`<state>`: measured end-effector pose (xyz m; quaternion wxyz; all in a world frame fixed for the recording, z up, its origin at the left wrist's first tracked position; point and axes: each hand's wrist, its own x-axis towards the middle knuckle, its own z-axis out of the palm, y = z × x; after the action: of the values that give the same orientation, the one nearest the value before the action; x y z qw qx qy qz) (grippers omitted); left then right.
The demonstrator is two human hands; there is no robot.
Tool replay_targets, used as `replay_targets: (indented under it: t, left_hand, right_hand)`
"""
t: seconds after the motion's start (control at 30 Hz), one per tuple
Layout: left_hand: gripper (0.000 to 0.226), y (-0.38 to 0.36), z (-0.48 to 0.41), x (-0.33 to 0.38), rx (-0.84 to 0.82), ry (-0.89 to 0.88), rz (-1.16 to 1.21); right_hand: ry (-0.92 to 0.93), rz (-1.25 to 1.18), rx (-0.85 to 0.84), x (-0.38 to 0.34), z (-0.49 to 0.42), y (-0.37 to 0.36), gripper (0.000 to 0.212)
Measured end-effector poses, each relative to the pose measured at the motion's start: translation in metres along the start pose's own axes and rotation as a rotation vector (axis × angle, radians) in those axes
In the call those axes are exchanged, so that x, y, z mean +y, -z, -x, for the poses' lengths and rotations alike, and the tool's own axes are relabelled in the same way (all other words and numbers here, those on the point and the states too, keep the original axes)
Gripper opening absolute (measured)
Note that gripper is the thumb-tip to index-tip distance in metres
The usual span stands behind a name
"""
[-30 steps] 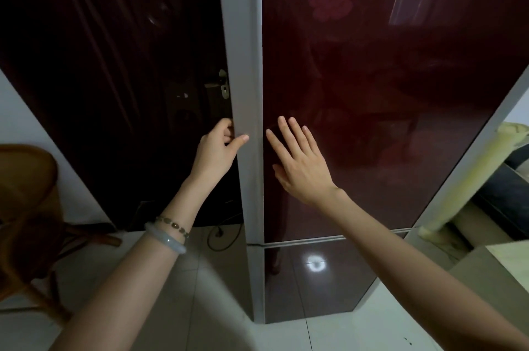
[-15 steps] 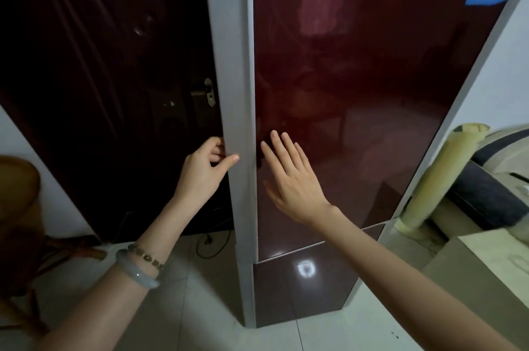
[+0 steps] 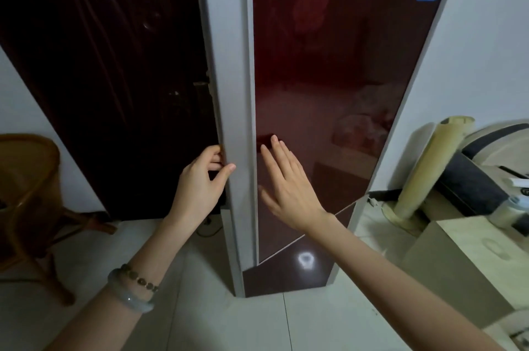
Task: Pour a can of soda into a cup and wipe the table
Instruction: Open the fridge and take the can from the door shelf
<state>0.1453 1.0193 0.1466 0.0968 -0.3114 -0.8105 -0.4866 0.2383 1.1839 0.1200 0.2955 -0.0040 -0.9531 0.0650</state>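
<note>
Here the fridge door [image 3: 329, 93] stands upright, its long axis vertical, its glossy dark-red front facing the person. The soda can and cup are out of sight. The left hand [image 3: 200, 187] has its grip closed on the door's grey edge [image 3: 232, 93], fingers curled behind it, thumb on the side that shows. The right hand [image 3: 289, 190] lies flat with straight fingers at the red front, holding nothing; whether it touches cannot be told. The floor [image 3: 257, 322] is pale tile. A dark room door [image 3: 114, 78] and a wicker chair [image 3: 28, 179] are on the left. A rolled sheet [image 3: 423, 167] and a beige table [image 3: 458, 259] are on the right.
</note>
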Motion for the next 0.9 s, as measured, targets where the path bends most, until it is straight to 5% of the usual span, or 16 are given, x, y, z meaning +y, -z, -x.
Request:
replay_targets:
  t: [0.53,0.9]
  left_hand:
    - [0.062,-0.046,0.152,0.131,-0.282,-0.291,-0.038]
    - [0.051,-0.106,0.177,0.17,-0.429,-0.732,-0.12]
  right_hand:
    - [-0.266,-0.097,0.157,-0.006,0.157,0.081,0.086]
    - [-0.366,0.111,0.303,0.036,0.249,0.143,0.072]
